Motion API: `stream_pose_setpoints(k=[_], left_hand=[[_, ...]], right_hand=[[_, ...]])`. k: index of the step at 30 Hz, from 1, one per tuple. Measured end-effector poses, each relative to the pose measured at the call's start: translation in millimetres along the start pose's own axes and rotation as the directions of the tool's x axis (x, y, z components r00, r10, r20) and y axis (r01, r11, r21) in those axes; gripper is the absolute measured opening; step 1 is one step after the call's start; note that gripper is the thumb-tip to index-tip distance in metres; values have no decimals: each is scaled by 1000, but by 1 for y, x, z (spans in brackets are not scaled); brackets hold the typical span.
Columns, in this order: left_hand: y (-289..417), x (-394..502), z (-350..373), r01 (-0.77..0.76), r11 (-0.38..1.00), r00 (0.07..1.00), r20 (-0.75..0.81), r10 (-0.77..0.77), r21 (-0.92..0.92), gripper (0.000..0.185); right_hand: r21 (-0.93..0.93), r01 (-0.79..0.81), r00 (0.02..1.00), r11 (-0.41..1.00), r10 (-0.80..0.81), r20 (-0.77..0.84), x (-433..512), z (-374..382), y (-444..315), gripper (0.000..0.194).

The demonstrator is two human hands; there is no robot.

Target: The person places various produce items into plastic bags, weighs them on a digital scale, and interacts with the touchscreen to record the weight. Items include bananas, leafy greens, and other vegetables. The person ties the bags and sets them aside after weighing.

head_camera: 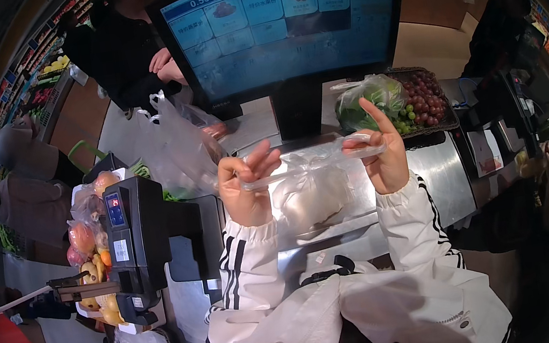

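Observation:
A clear plastic bag (310,198) with pale contents rests on the metal scale plate (366,222) before me, its top knotted or gathered. My left hand (247,183) grips one stretched end of the bag's plastic, fingers curled. On the other side my right hand (382,151) pinches the opposite end, index finger pointing up. The plastic is drawn out between both hands above the bag. Behind them stands a monitor (281,28) on a black post, showing weight figures and produce tiles.
Bagged green vegetables (364,101) and a basket of grapes (422,98) sit behind my right hand. White carrier bags (171,149) stand at back left. A black label printer (136,233) and packed fruit (85,240) are at left. A person in dark clothes (106,58) stands beyond the counter.

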State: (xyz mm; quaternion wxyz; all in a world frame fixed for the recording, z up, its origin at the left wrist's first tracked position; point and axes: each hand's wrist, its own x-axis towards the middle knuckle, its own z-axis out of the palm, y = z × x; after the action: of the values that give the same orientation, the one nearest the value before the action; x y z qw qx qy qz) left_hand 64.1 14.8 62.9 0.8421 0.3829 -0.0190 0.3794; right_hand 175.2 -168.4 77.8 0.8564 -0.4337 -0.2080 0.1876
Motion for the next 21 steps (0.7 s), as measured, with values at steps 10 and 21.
stream_pose_setpoints(k=[10, 21], left_hand=[[8, 16, 54, -781, 199, 617, 781, 98, 592, 29], [-6, 11, -37, 18, 842, 991, 101, -85, 540, 14]], right_hand=[[-427, -16, 933, 904, 168, 320, -5, 29, -19, 55], [-390, -105, 974, 915, 174, 146, -1, -94, 20, 41]])
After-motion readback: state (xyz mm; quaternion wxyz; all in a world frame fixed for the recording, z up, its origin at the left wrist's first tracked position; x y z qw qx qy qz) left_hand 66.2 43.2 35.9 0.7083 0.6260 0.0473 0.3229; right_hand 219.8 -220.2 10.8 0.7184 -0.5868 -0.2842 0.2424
